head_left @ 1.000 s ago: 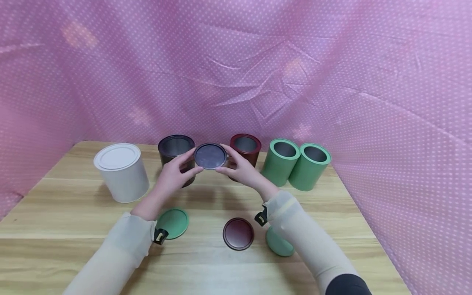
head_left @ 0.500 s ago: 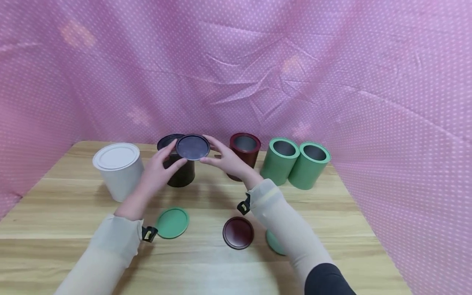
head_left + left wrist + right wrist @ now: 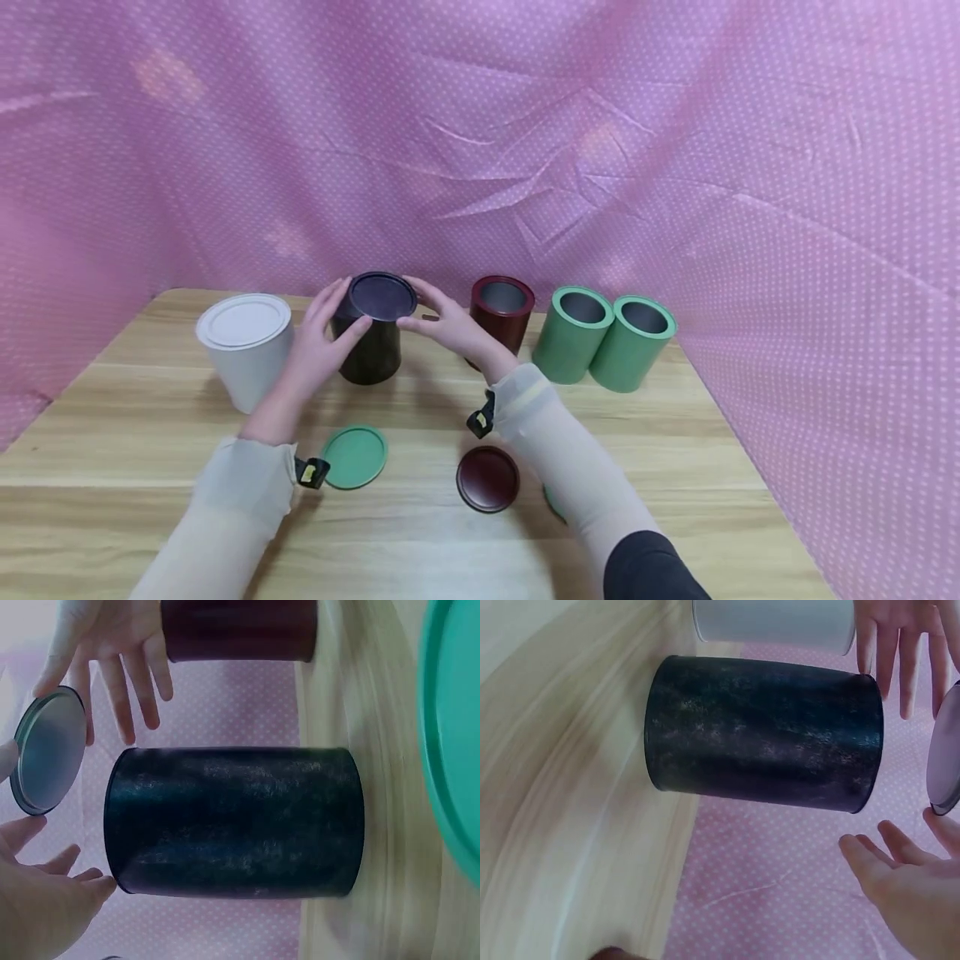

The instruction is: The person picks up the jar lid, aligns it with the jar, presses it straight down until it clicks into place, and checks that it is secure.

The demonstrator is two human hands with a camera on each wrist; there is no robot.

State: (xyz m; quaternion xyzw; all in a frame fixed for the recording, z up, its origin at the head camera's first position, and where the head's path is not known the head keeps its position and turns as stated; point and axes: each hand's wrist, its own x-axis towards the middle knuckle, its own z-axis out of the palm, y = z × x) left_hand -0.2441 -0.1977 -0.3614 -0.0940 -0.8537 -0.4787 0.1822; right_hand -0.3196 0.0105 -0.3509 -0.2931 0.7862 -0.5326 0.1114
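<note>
My left hand [image 3: 315, 343] and right hand [image 3: 456, 330] hold a round black lid [image 3: 383, 297] between them, fingertips at its rim from opposite sides. The lid hovers over the mouth of a black can [image 3: 371, 357] standing upright on the table. In the left wrist view the lid [image 3: 51, 750] is tilted and apart from the can [image 3: 236, 821]. The right wrist view shows that same gap between the lid [image 3: 946, 754] and the can [image 3: 761, 733]. Some fingers of my left hand reach close to the can's rim.
A white can [image 3: 246, 350] with its lid on stands left. Further right are a dark red can [image 3: 501, 329] and two green cans [image 3: 566, 346], all lidless. Nearer lie a green lid [image 3: 355, 457], a dark red lid [image 3: 487, 479] and another green lid, mostly hidden by my right sleeve.
Both hands have carried the black lid leftward from beside the black can to over its mouth, lowering it slightly since half a second ago. The cans and other lids have stayed put.
</note>
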